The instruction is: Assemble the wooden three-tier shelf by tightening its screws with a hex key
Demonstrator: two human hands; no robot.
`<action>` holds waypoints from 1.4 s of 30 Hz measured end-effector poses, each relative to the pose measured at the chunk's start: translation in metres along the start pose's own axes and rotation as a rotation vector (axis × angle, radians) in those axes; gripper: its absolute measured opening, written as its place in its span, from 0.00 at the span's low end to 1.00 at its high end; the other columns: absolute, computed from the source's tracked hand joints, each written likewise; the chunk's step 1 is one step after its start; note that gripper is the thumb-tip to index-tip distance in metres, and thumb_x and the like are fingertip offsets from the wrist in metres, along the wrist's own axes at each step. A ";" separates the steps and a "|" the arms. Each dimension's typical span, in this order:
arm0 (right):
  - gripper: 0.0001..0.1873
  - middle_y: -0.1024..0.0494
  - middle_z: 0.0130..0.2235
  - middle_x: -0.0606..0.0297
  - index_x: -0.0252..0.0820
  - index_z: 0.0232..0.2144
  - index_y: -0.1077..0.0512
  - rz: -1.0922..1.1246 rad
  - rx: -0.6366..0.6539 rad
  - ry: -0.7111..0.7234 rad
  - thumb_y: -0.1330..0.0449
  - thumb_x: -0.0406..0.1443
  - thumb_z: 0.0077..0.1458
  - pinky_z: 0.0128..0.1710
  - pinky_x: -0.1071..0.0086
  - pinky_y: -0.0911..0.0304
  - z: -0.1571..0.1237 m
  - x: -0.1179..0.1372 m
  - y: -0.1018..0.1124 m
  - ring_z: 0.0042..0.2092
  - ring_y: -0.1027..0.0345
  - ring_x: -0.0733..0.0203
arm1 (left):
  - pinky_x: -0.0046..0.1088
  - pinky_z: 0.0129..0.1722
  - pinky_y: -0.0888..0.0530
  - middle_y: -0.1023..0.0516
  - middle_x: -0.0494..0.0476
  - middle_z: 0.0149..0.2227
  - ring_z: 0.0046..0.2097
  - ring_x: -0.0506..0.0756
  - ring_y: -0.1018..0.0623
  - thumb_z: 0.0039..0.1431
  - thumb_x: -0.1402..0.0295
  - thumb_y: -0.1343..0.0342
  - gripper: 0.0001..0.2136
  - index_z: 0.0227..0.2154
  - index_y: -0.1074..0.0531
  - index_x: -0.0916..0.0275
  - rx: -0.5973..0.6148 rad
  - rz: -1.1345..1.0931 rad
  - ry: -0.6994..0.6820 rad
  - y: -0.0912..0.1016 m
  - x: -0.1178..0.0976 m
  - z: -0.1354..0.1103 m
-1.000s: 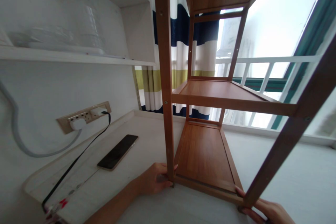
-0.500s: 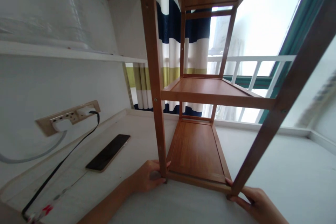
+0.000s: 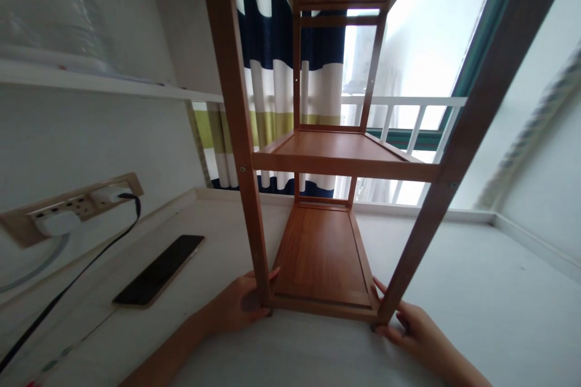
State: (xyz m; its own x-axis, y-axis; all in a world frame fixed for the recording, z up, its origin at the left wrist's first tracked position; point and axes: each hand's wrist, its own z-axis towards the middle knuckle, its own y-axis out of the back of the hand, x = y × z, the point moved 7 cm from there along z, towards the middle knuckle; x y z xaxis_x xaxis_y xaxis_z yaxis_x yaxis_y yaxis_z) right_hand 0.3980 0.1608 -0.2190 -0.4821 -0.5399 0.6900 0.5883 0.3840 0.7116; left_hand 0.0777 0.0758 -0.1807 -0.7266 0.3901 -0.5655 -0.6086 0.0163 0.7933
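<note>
A brown wooden shelf rack (image 3: 347,164) stands upright on the white surface in front of me. Its bottom board (image 3: 324,254), middle board and the underside of a higher board all show. My left hand (image 3: 240,302) grips the foot of the near left post, thumb and fingers on either side of it. Around the foot of the near right post, my right hand (image 3: 406,323) is closed in the same way. Parts of the fingers of both hands are hidden behind the posts.
A dark phone (image 3: 158,269) lies left of my left hand. A wall socket strip (image 3: 75,205) holds plugs, and a black cable (image 3: 86,272) runs from it. Behind the rack are a striped curtain (image 3: 267,84) and a white railing (image 3: 408,103). A white shelf (image 3: 100,81) juts out at upper left.
The rack and both hands appear further left in the view, as do the phone, socket and curtain, so my head has turned slightly right. Both hands still grip the rack's posts.
</note>
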 end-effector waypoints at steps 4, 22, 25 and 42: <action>0.33 0.33 0.55 0.62 0.47 0.59 0.45 0.012 0.031 0.002 0.43 0.40 0.51 0.52 0.62 0.42 0.003 -0.005 -0.002 0.53 0.37 0.49 | 0.46 0.56 0.38 0.36 0.65 0.58 0.56 0.65 0.34 0.51 0.64 0.43 0.31 0.59 0.43 0.63 0.013 -0.017 0.065 -0.002 0.005 0.000; 0.35 0.26 0.46 0.62 0.41 0.61 0.49 0.135 0.118 0.019 0.44 0.40 0.53 0.49 0.64 0.41 0.006 0.000 -0.008 0.47 0.33 0.50 | 0.44 0.55 0.37 0.35 0.60 0.57 0.57 0.65 0.35 0.51 0.60 0.43 0.31 0.58 0.41 0.57 0.034 -0.108 0.121 -0.012 0.028 -0.002; 0.34 0.25 0.44 0.63 0.41 0.60 0.46 0.148 0.114 0.006 0.44 0.41 0.53 0.48 0.65 0.41 0.006 0.001 -0.007 0.46 0.33 0.50 | 0.43 0.53 0.34 0.33 0.59 0.56 0.55 0.65 0.33 0.51 0.59 0.43 0.31 0.58 0.42 0.57 0.035 -0.107 0.132 -0.012 0.029 -0.002; 0.49 0.46 0.62 0.56 0.42 0.62 0.54 0.388 0.218 -0.095 0.36 0.35 0.41 0.54 0.63 0.45 0.017 0.001 -0.003 0.58 0.46 0.49 | 0.44 0.58 0.42 0.41 0.56 0.61 0.59 0.64 0.38 0.53 0.58 0.43 0.35 0.61 0.51 0.52 0.103 -0.204 0.156 -0.019 0.032 -0.001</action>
State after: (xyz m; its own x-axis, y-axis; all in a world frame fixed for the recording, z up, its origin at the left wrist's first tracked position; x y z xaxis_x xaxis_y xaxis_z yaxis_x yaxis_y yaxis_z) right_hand 0.3840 0.1717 -0.2183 -0.3165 -0.2578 0.9129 0.5914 0.6988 0.4024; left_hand 0.0658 0.0865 -0.2140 -0.6374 0.2223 -0.7378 -0.7180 0.1764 0.6734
